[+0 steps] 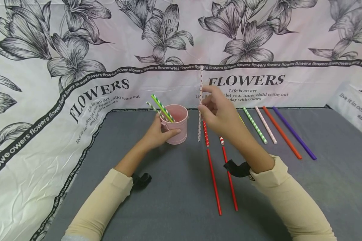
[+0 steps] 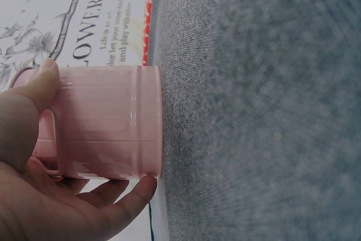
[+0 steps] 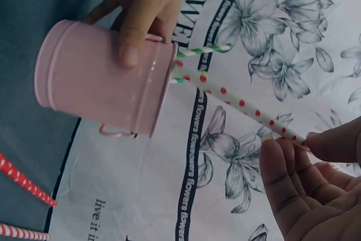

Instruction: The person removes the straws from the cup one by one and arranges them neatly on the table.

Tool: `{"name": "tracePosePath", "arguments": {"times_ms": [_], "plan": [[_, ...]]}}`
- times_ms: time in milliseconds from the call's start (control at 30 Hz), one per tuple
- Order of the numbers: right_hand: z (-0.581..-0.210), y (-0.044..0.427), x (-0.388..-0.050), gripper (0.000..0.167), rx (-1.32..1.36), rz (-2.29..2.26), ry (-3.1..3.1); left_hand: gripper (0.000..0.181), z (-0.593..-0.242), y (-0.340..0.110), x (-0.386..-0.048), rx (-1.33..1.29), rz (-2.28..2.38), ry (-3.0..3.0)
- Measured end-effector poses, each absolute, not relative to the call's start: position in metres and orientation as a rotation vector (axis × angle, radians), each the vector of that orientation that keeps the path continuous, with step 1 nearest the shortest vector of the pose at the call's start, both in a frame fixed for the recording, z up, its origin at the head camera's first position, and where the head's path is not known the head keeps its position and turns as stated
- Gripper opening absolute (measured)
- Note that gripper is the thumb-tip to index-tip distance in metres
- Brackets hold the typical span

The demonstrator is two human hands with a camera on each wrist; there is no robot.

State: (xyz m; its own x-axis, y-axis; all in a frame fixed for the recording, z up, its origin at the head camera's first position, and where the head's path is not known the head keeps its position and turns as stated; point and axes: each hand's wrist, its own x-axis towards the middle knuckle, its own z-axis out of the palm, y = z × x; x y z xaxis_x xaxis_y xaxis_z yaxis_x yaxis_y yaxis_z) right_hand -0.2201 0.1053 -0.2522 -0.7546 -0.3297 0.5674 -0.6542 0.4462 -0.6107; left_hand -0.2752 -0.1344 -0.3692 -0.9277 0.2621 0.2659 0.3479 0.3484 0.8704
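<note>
My left hand [image 1: 155, 134] grips a small pink metal bucket [image 1: 181, 130] that stands on the grey cloth. Its thumb lies along the near side, and the fingers go round the far side, seen in the left wrist view. Several green-and-white and plain green straws [image 1: 165, 111] lean leftward out of the bucket. Between thumb and fingertips, my right hand [image 1: 219, 112] pinches a white straw with red dots [image 1: 199, 129], nearly upright to the right of the bucket. In the right wrist view the dotted straw [image 3: 241, 103] points with its far end at the bucket's rim; contact cannot be told.
Two plain red straws [image 1: 214, 182] lie in front, with a red dotted straw [image 1: 205, 134] behind one. To the right lie a green striped straw [image 1: 254, 125], a pale pink one [image 1: 266, 125], an orange one [image 1: 282, 133] and a purple one [image 1: 294, 133]. A flower-printed cloth [image 1: 169, 87] rises behind.
</note>
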Motion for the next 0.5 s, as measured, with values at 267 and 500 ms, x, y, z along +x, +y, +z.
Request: {"name": "tracePosePath", "arguments": {"times_ms": [267, 500], "plan": [[-0.259, 0.123, -0.213, 0.054, 0.802, 1.219, -2.418, 0.084, -0.359, -0.134, -0.266, -0.570, -1.657, -2.527], [-0.265, 0.143, -0.206, 0.059, 0.749, 1.150, -2.560, 0.082, -0.332, -0.129, -0.245, -0.591, -1.693, -2.537]]}}
